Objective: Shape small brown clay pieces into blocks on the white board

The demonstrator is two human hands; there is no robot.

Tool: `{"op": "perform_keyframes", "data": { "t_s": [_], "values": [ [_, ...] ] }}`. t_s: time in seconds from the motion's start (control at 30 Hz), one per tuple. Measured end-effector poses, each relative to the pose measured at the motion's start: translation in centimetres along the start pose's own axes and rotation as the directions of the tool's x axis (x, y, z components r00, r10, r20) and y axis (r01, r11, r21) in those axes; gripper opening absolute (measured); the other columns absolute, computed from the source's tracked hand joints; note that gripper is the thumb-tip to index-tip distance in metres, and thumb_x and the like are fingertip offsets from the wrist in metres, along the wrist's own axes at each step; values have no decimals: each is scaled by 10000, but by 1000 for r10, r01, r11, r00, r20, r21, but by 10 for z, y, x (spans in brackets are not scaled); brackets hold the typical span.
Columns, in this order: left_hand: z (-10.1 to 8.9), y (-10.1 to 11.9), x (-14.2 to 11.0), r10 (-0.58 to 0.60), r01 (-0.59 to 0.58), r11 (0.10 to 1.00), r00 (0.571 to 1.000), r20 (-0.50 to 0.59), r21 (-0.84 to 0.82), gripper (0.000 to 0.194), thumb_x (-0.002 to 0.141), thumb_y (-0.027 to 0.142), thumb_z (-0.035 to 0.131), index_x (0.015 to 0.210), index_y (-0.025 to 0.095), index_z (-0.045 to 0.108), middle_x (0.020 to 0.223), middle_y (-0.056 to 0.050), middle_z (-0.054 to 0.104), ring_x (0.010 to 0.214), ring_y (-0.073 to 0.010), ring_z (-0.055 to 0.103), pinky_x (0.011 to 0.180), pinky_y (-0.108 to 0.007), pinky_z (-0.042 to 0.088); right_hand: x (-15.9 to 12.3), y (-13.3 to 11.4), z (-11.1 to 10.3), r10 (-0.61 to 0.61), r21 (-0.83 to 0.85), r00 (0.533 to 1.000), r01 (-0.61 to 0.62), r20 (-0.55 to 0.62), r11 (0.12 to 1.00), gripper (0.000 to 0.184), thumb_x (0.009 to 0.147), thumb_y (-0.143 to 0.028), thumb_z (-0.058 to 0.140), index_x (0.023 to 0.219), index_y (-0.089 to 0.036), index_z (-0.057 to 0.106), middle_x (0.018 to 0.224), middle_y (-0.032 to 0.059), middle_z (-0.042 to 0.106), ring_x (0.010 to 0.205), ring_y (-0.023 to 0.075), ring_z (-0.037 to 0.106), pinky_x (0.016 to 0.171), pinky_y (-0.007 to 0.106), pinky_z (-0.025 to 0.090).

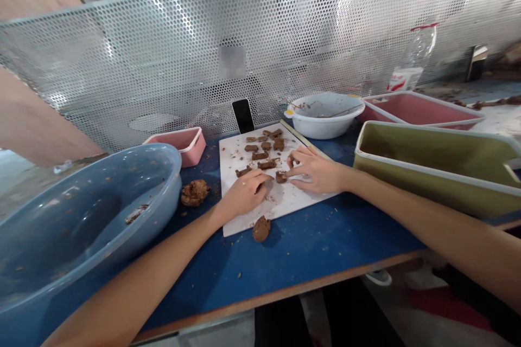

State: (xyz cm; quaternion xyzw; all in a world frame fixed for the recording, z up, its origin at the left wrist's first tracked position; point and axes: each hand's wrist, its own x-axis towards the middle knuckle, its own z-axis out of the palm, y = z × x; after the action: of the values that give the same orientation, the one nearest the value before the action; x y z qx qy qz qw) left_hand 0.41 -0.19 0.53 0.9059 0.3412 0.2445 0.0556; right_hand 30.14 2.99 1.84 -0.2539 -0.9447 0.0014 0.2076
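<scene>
A small lump of brown clay [280, 177] lies on the white board [240, 222] between my two hands. My right hand [315, 171] has its fingertips at the lump's right side, gripping its edge, with another finger bent above. On the other side, my left hand [246, 193] rests on the board, its index finger stretched toward the lump and a gap between finger and thumb. Several shaped clay pieces [266, 165] lie in rows beyond. Nearer to me, a rounded clay lump [261, 229] sits at the board's front edge, and a rough clay clump [195, 193] is left of the board.
A large blue basin [163, 217] stands left, with a pink box [194, 147] behind it. To the right are a white basin [325, 122], a pink bin [423, 108] and a green bin [439, 165]. A phone [243, 116] leans on the perforated metal screen [171, 65].
</scene>
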Motion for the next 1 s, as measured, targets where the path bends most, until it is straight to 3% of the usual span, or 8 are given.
{"op": "perform_keyframes", "data": {
  "t_s": [0.13, 0.33, 0.4, 0.57, 1.0],
  "values": [
    [0, 1, 0, -7, 7, 1000, 1000, 1, -3, 314, 1057, 105, 522, 1228, 181, 773, 1088, -101, 729, 1059, -249, 719, 1006, -399, 597, 0, -2, 3, -22, 32, 999, 21, 38, 999, 367, 1095, -400, 591, 1384, -310, 798, 1243, 143, 629, 1153, 325, 532, 1079, 557, 415],
    [-1, 1, 0, -11, 11, 1000, 1000, 10, -9, 292, 1077, 139, 523, 1239, 161, 765, 1100, -116, 724, 1038, -258, 715, 991, -412, 602, 0, 0, 4, -41, 19, 998, 42, -57, 999, 300, 1100, -405, 583, 1192, -300, 849, 1197, 117, 639, 1137, 306, 553, 1035, 511, 407],
    [0, 0, -1, -9, 9, 1000, 1000, 6, -11, 294, 1084, 151, 522, 1257, 171, 759, 1113, -116, 726, 1058, -260, 714, 1004, -416, 601, 0, 0, 4, -37, -11, 996, 36, -78, 999, 310, 1101, -405, 579, 1242, -299, 834, 1210, 117, 631, 1146, 306, 554, 1033, 505, 408],
    [1, 0, 0, -19, 19, 1000, 1000, 10, -7, 302, 1083, 150, 512, 1245, 180, 764, 1105, -112, 730, 1074, -263, 715, 1014, -420, 598, 1, -2, 5, -7, -75, 999, 4, -31, 997, 402, 1096, -393, 574, 1446, -329, 762, 1273, 139, 618, 1177, 332, 541, 1018, 507, 417],
    [2, -1, -1, -14, 14, 1000, 1000, -6, -1, 307, 1056, 103, 510, 1225, 177, 756, 1106, -107, 719, 1066, -256, 715, 1016, -421, 598, 2, -2, 6, 30, -58, 999, -29, 15, 998, 413, 1090, -403, 577, 1448, -321, 766, 1327, 169, 630, 1195, 359, 536, 1014, 540, 418]
  ]
}}
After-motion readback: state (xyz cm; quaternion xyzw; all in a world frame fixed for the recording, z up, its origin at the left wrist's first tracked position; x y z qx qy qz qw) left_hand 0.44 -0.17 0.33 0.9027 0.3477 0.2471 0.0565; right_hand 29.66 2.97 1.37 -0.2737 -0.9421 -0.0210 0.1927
